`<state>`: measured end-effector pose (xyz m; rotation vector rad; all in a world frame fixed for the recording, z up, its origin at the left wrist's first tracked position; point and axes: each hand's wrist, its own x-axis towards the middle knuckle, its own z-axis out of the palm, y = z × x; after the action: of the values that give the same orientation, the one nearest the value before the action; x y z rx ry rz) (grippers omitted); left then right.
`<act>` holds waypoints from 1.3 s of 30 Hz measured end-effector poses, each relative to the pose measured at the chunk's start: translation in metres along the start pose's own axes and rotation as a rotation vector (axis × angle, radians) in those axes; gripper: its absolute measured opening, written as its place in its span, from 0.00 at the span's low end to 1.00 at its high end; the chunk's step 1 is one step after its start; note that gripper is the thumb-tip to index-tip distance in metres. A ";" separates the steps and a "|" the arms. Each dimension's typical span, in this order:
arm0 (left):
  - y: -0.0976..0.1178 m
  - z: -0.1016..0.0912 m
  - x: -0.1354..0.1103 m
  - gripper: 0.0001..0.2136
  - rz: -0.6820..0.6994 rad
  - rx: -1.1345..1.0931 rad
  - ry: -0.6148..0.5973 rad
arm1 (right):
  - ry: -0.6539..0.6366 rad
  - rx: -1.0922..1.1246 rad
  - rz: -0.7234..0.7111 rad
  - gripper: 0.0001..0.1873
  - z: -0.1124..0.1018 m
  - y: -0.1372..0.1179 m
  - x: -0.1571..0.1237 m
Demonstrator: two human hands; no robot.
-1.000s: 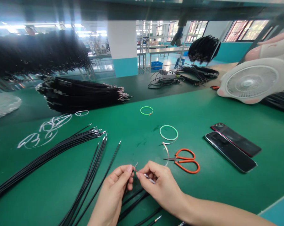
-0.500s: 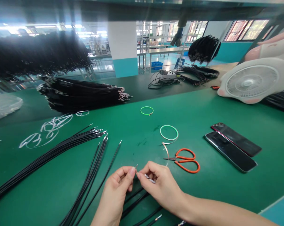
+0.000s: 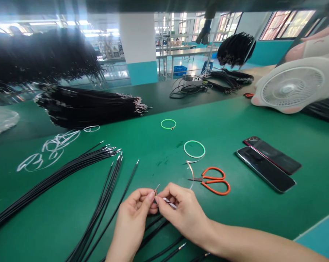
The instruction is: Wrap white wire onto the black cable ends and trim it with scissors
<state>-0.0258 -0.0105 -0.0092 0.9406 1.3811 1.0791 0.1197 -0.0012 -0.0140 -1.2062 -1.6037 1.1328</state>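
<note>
A: Up top, a dark beam [image 3: 164,5] runs the full width of the frame, and beneath it the room opens out!

B: Upper middle, just left of centre, here's the pillar [image 3: 138,40]: white above, turquoise below.

A: To its right, long benches [image 3: 191,52] on thin legs, a blue crate [image 3: 180,71] on the shiny floor [image 3: 192,66].

B: Swing to the upper right: windows [image 3: 292,24], big panes full of daylight, and under them the wall [image 3: 275,51] shows turquoise too.

A: Upper left, strip lights [image 3: 44,24] glare white, everything hazy round them.

B: And across the lower frame, the table [image 3: 221,120]: smooth green top, its edge slanting through the lower right corner.
</note>
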 end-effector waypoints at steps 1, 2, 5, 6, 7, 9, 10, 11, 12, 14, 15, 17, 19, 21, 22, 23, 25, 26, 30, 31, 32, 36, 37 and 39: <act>0.001 0.000 -0.001 0.11 -0.004 0.000 -0.007 | -0.002 0.001 -0.003 0.07 0.000 0.000 0.000; 0.001 0.000 -0.001 0.11 -0.009 0.004 -0.011 | -0.001 0.003 -0.006 0.07 0.000 -0.001 -0.001; 0.003 -0.001 -0.004 0.11 -0.021 0.026 -0.012 | 0.003 0.003 -0.014 0.08 -0.001 -0.002 0.000; 0.004 -0.001 -0.004 0.11 -0.023 0.032 -0.014 | 0.004 -0.001 -0.017 0.08 -0.001 -0.002 0.000; 0.004 -0.001 -0.005 0.12 -0.025 0.034 -0.017 | 0.004 -0.008 -0.018 0.08 -0.002 -0.002 0.000; 0.004 -0.002 -0.004 0.12 -0.035 0.029 -0.028 | 0.003 -0.020 -0.021 0.08 -0.003 -0.002 0.001; 0.004 -0.002 -0.004 0.12 -0.047 0.020 -0.038 | 0.007 -0.024 -0.020 0.08 -0.003 -0.002 0.001; 0.004 -0.003 -0.003 0.13 -0.063 0.005 -0.049 | 0.011 -0.023 -0.018 0.08 -0.003 -0.002 0.001; 0.004 -0.004 -0.003 0.13 -0.081 -0.013 -0.059 | 0.014 -0.018 -0.015 0.09 -0.003 -0.003 0.001; 0.004 -0.005 -0.002 0.14 -0.122 -0.065 -0.074 | 0.017 0.004 -0.004 0.09 -0.004 -0.003 0.002; 0.005 -0.006 -0.002 0.14 -0.140 -0.098 -0.079 | 0.016 0.019 0.004 0.09 -0.004 -0.003 0.002; 0.006 -0.007 -0.001 0.13 -0.168 -0.154 -0.084 | 0.011 0.046 0.022 0.08 -0.005 -0.003 0.003; 0.006 -0.007 -0.001 0.12 -0.183 -0.181 -0.089 | 0.003 0.064 0.040 0.08 -0.006 -0.003 0.003; 0.005 -0.007 -0.001 0.11 -0.185 -0.176 -0.094 | 0.000 0.070 0.052 0.08 -0.006 -0.004 0.003; 0.005 -0.007 -0.001 0.11 -0.182 -0.171 -0.094 | -0.001 0.071 0.056 0.08 -0.006 -0.004 0.002; 0.004 -0.006 -0.001 0.11 -0.177 -0.166 -0.089 | -0.002 0.072 0.059 0.08 -0.006 -0.005 0.002; 0.002 -0.005 -0.002 0.12 -0.162 -0.158 -0.061 | -0.007 0.069 0.059 0.09 -0.005 -0.005 0.000; 0.002 -0.005 -0.002 0.12 -0.153 -0.155 -0.043 | -0.012 0.066 0.056 0.09 -0.004 -0.006 0.000; -0.001 -0.005 -0.003 0.12 -0.139 -0.160 -0.016 | -0.018 0.091 0.067 0.09 -0.002 -0.006 -0.001; -0.001 -0.005 -0.003 0.12 -0.141 -0.164 -0.021 | -0.014 0.102 0.076 0.09 -0.002 -0.006 -0.001; -0.001 -0.005 -0.003 0.13 -0.144 -0.167 -0.026 | -0.008 0.110 0.083 0.09 -0.002 -0.007 -0.001; -0.002 -0.005 -0.001 0.13 -0.135 -0.147 -0.032 | 0.008 0.104 0.079 0.10 -0.001 -0.006 -0.001; -0.002 -0.005 -0.001 0.13 -0.129 -0.138 -0.035 | 0.008 0.100 0.076 0.10 -0.001 -0.006 -0.001; -0.001 -0.005 -0.001 0.13 -0.127 -0.131 -0.054 | 0.007 0.097 0.072 0.10 0.000 -0.006 -0.001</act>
<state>-0.0308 -0.0121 -0.0099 0.7714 1.2916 1.0283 0.1186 -0.0031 -0.0079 -1.2114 -1.4931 1.2363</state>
